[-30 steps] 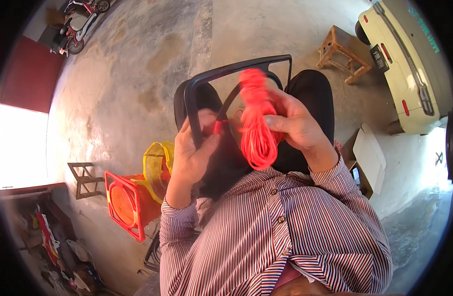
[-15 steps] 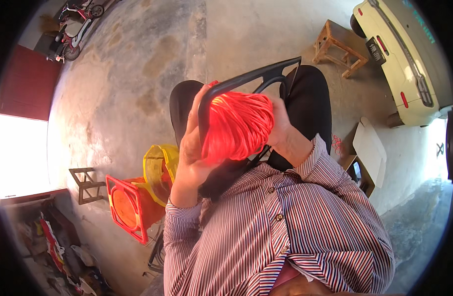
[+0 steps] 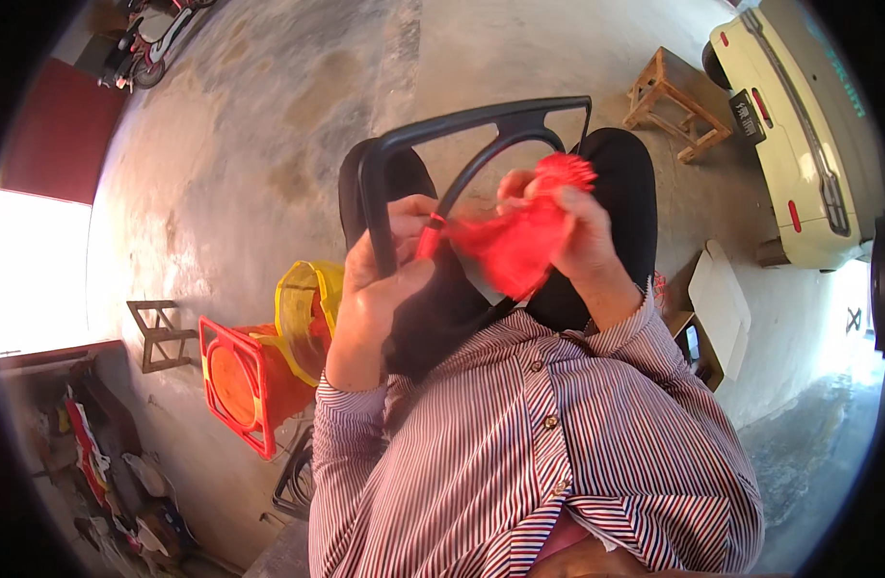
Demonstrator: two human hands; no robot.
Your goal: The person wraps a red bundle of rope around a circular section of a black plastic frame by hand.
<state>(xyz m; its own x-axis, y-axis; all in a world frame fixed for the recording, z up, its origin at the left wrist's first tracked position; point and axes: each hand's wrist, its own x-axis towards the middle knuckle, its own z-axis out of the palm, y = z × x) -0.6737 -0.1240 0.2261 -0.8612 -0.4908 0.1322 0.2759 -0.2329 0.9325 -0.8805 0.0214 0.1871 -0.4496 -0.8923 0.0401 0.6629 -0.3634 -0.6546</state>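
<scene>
A black frame (image 3: 471,118) with a curved inner ring (image 3: 500,144) rests across my lap, over my black trousers. My left hand (image 3: 380,284) is closed around the ring near the frame's left side, where red cord (image 3: 429,236) is wrapped on it. In my right hand (image 3: 589,231) is a bundle of red cord (image 3: 519,249), blurred by motion, its upper end bunched above the fingers. Part of the cord stretches from the bundle toward the ring by my left hand. The lower part of the frame is largely hidden by my hands and trousers.
To the left stand a yellow plastic object (image 3: 303,308), a red square-framed object (image 3: 235,385) and a small wooden rack (image 3: 160,335). At right are a wooden stool (image 3: 675,101), an open cardboard box (image 3: 707,332) and a pale yellow vehicle (image 3: 784,144).
The large cord bundle has moved off the frame's left side toward the right, held in my right hand. My left hand has shifted onto the ring, and the inner ring shows more fully.
</scene>
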